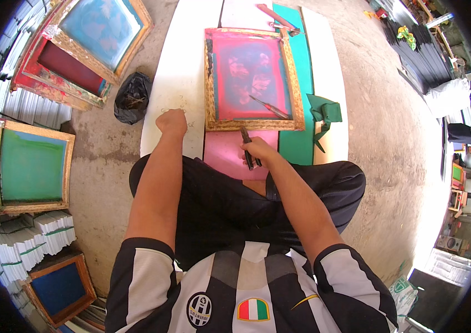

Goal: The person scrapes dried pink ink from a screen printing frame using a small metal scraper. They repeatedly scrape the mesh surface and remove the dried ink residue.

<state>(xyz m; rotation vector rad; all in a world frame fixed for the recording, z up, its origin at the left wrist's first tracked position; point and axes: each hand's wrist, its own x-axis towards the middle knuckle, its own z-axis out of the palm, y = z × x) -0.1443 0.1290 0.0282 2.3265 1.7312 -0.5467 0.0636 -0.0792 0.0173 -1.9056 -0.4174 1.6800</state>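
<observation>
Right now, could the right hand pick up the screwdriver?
Probably not cleanly: the right hand is holding pliers, though the screwdriver itself lies uncovered on the screen, just ahead.

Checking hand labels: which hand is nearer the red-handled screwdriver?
Right. In view, right hand is below the screwdriver, past the wooden frame; left hand is farther, left of the frame.

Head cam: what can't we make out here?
All in the head view:
Left hand: its own back hides whether the curled fingers hold anything.
Pliers: handles partly covered by the right hand.
Blue screen, upper left: far end cut off by the top edge.
Black bag: contents too dark to identify.
</observation>
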